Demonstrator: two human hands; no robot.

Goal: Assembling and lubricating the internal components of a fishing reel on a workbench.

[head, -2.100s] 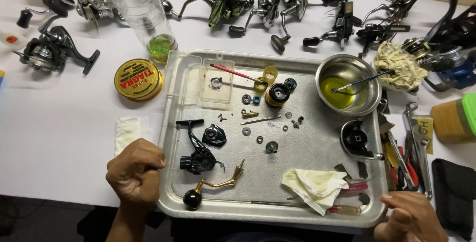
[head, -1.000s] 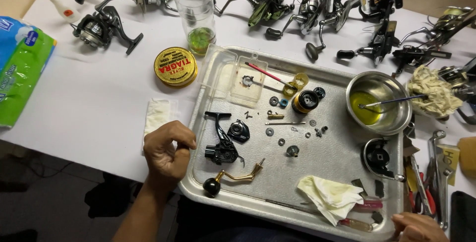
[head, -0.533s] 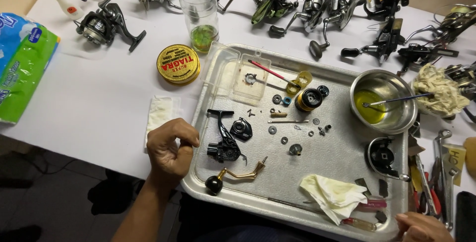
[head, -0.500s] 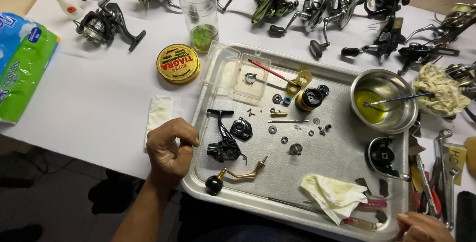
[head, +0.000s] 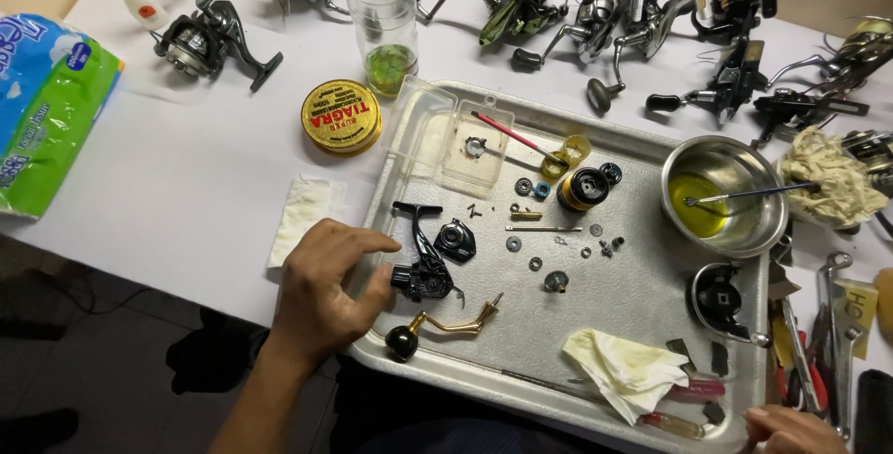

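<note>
Left hand (head: 326,291) loosely curled, fingertips touching black reel body (head: 421,273) just right, on tray (head: 642,314).

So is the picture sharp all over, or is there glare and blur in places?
Head view: mostly sharp; the small parts on the tray read clearly. Light comes from above, bright on the white table and glinting off the steel bowl. The left hand casts only a soft shadow. The right hand is cut off at the bottom edge. Lines bend slightly toward the corners.
</note>
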